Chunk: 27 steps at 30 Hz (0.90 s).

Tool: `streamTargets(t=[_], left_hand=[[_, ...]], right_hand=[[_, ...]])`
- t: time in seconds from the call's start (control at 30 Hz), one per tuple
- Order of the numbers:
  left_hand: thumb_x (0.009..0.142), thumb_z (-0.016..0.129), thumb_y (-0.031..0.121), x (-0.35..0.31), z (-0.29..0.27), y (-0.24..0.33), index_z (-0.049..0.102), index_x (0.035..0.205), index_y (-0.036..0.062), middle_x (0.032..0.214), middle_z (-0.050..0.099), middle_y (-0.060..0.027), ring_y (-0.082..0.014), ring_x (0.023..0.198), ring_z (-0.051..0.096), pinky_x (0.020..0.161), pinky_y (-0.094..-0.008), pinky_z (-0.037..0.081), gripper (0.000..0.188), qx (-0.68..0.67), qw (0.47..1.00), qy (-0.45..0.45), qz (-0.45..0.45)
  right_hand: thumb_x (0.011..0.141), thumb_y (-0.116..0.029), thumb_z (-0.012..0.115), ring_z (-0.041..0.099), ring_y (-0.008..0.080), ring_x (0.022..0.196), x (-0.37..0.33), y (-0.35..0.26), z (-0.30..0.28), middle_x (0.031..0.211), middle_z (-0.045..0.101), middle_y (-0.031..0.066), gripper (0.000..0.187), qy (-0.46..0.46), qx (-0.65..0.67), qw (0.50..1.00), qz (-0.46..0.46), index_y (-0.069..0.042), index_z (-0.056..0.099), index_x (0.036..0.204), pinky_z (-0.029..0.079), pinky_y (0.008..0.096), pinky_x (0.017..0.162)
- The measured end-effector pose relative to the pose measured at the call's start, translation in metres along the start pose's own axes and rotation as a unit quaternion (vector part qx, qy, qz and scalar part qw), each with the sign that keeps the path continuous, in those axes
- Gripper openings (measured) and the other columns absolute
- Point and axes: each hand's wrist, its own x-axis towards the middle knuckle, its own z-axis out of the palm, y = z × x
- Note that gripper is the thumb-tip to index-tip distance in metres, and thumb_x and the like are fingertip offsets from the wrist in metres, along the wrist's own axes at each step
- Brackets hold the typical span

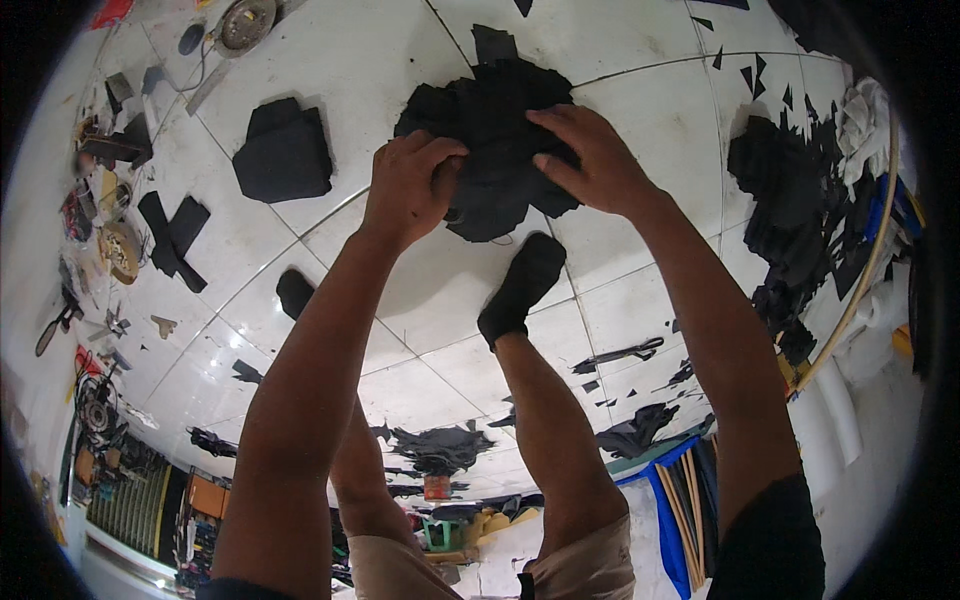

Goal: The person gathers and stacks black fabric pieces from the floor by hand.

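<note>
A ragged heap of black fabric pieces lies on the white tiled floor in front of me. My left hand is at its left edge, fingers curled toward the thumb, seemingly pinching the edge of the fabric; the exact grip is partly hidden. On the heap's right side rests my right hand, its thumb and forefinger spread apart on the cloth. A neater black stack of cut fabric sits apart to the left. Farther left, two black strips lie crossed.
Black scraps are strewn along the right, beside a bent cane-coloured rod. Scissors lie behind my right foot. Tools and small parts, including a round tub, clutter the left edge. A round metal piece is at the far left.
</note>
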Motion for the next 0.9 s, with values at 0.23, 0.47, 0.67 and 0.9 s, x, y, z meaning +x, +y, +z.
streamTargets(t=[0.23, 0.47, 0.67, 0.9], left_hand=[[0.082, 0.064, 0.022, -0.012, 0.007, 0.010, 0.060, 0.110, 0.0061, 0.100, 0.061, -0.0154, -0.0346, 0.097, 0.057, 0.089, -0.0445, 0.041, 0.032, -0.001, 0.996, 0.062, 0.062], [0.076, 0.071, 0.036, -0.022, 0.009, 0.012, 0.054, 0.120, 0.0079, 0.116, 0.057, -0.0168, -0.0350, 0.111, 0.052, 0.099, -0.0475, 0.035, 0.055, 0.022, 0.997, 0.029, 0.071], [0.074, 0.073, 0.034, -0.027, 0.007, 0.007, 0.051, 0.124, 0.0087, 0.119, 0.056, -0.0161, -0.0342, 0.117, 0.050, 0.107, -0.0500, 0.029, 0.061, 0.054, 0.995, 0.001, 0.081], [0.074, 0.074, 0.032, -0.029, 0.016, -0.002, 0.051, 0.124, 0.0091, 0.119, 0.056, -0.0143, -0.0306, 0.118, 0.050, 0.109, -0.0501, 0.028, 0.059, 0.051, 0.993, 0.010, 0.102]], right_hand=[[0.086, -0.027, 0.063, 0.043, 0.0326, 0.124, -0.007, -0.009, 0.010, 0.124, 0.053, 0.0122, 0.044, 0.018, -0.044, 0.998, -0.030, -0.010, 0.055, 0.126, 0.034, 0.0439, 0.106], [0.083, -0.028, 0.067, 0.047, 0.0315, 0.116, -0.012, -0.014, 0.012, 0.117, 0.056, 0.0112, 0.043, 0.049, -0.042, 0.997, -0.044, -0.009, 0.058, 0.121, 0.034, 0.0448, 0.104], [0.083, -0.030, 0.068, 0.050, 0.0293, 0.106, -0.015, -0.016, 0.010, 0.109, 0.057, 0.0097, 0.044, 0.043, -0.062, 0.996, -0.044, -0.008, 0.059, 0.120, 0.037, 0.0425, 0.096], [0.088, -0.025, 0.062, 0.052, 0.0282, 0.100, -0.021, -0.015, 0.015, 0.106, 0.059, 0.0095, 0.038, 0.018, -0.070, 0.997, -0.036, -0.008, 0.058, 0.123, 0.038, 0.0409, 0.093]])
